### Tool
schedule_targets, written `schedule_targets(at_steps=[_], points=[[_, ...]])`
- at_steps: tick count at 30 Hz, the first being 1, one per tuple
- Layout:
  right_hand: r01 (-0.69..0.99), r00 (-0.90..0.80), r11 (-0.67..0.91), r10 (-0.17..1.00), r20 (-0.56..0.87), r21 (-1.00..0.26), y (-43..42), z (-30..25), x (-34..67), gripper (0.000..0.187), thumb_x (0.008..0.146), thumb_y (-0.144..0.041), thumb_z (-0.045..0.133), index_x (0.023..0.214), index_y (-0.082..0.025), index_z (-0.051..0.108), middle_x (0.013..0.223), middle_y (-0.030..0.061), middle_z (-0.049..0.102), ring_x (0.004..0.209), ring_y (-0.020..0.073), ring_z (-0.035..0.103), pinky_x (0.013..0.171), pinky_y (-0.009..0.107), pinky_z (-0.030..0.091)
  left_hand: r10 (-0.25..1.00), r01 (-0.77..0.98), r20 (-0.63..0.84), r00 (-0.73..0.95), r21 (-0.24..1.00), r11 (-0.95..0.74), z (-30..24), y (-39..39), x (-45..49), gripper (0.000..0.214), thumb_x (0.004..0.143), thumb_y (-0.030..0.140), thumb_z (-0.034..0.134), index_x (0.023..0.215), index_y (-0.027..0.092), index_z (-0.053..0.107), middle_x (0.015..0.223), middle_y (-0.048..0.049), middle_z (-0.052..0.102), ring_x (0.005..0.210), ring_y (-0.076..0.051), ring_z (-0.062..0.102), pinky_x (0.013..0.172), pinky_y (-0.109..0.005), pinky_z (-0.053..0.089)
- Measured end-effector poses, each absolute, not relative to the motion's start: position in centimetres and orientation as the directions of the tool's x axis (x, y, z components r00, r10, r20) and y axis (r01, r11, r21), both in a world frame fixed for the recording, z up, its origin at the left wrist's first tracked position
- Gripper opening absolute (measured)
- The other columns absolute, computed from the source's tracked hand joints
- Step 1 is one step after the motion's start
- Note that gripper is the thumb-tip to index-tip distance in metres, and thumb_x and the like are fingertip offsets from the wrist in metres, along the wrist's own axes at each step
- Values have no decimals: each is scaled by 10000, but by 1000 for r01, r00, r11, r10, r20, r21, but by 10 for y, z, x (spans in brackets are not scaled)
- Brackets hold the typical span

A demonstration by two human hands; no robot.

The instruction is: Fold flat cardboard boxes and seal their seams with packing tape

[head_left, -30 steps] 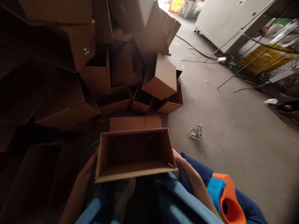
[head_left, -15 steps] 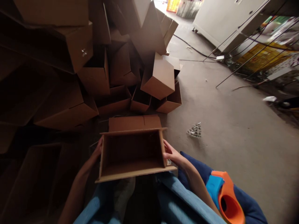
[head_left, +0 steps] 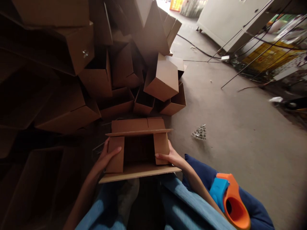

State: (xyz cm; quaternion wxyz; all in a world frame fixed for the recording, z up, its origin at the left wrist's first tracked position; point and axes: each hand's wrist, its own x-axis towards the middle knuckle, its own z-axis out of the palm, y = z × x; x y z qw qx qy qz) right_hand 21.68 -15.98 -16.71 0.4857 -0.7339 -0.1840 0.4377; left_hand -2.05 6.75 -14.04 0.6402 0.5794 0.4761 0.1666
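Observation:
A brown cardboard box [head_left: 140, 172] sits in front of my knees with its top facing me. Its left end flap [head_left: 116, 165] and right end flap [head_left: 161, 143] are folded inward, leaving a dark gap in the middle. The two long flaps stick outward. My left hand [head_left: 107, 156] grips the left end, thumb on top of the flap and fingers mostly hidden along the side. On the opposite end, my right hand [head_left: 170, 156] presses its thumb across the right flap, fingers behind the box. Just beyond lies another cardboard piece [head_left: 130, 125].
Open cardboard boxes [head_left: 164, 78] are heaped ahead and to the left. Right of me, an orange and blue tape dispenser [head_left: 236, 204] rests on a dark blue cushion [head_left: 257, 207]. A clear spotted plastic wrapper [head_left: 200, 132] lies on the concrete floor. Cables trail near a pale cabinet [head_left: 223, 22].
Both short end flaps have folded inward over the opening. My thumbs have moved from the box's sides onto those flaps.

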Motion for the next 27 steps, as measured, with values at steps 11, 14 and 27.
schedule_targets(at_steps=[11,14,27], points=[[-142,498,-484,719,-485,-863,-159,-161,216,1030,546,-466,851,1447,-271,390,1225,57,590,1229,323,520,1101,489,391,710,496,-566,418,798,344,-132,68,-11,661,759,429,778,1355,231,570,1351,-125,670,1243,-308,639,1036,-404,523],[-119,524,-464,722,-453,-878,-159,-164,216,1000,548,-445,831,1429,-249,400,1234,74,591,1254,337,505,1110,503,377,735,525,-524,431,808,268,-137,72,-13,609,732,456,798,1272,229,632,1326,-126,688,1227,-317,650,996,-384,542],[-77,557,-444,723,-408,-893,-158,-164,214,916,604,-396,811,1422,-244,427,1385,102,568,1321,360,497,1148,484,352,697,524,-520,494,817,239,-143,79,-16,633,641,571,803,1115,175,663,1163,-157,742,1092,-347,703,897,-441,578]])
